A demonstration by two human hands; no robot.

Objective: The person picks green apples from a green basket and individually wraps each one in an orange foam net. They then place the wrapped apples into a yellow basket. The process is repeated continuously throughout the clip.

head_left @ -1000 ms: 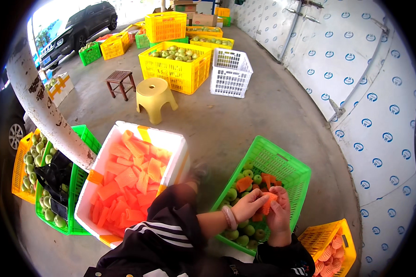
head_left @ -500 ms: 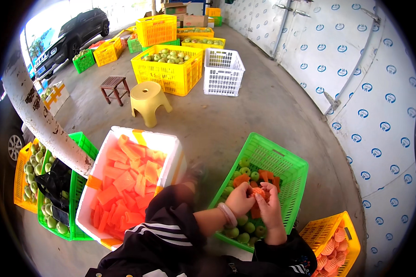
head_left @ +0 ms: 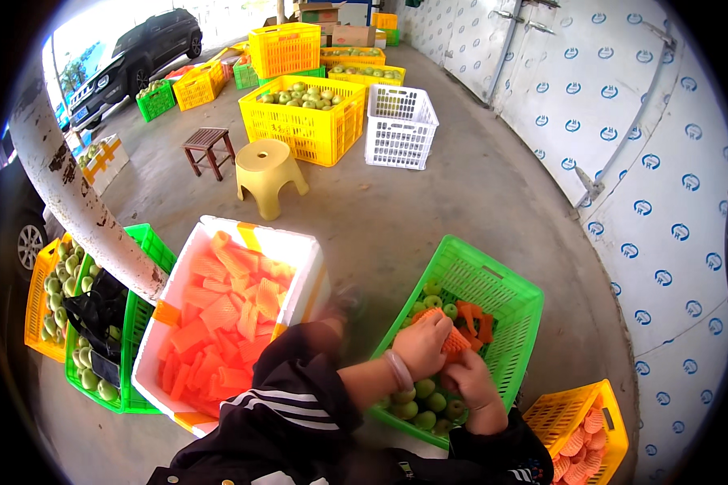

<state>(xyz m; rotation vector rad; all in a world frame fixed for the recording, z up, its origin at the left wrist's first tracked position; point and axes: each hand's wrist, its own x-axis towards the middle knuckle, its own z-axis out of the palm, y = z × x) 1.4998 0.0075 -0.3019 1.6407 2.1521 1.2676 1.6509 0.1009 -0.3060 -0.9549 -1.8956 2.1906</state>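
The left hand (head_left: 423,346), in the head view, is closed on an orange net sleeve (head_left: 455,342), its fingers pinching the upper left part. The right hand (head_left: 469,381) is just below, fingers curled in toward the sleeve's lower end; whether it grips the sleeve, a fruit inside it or nothing cannot be told, since the fingers hide the spot.

Both hands are over the green crate (head_left: 497,271), between its left and right edges and nearer the bottom edge than the top. Bare green fruit (head_left: 427,402) lies in that crate, with loose orange pieces (head_left: 477,320) on top of it toward the right wall.

On the floor to the left of the crate stands a white foam box (head_left: 306,257), filled with flattened orange sleeves (head_left: 218,317) almost from edge to edge. At the lower right, near the green crate's bottom right corner, a yellow crate (head_left: 615,430) holds rounded netted pieces (head_left: 578,454), seemingly fruit already in sleeves.

Judging by this, part of the fruit appears sleeved, while a good number in the green crate remain bare and plenty of sleeves remain unused. The piece between the hands looks unfinished, as it has not been set down among the netted ones.
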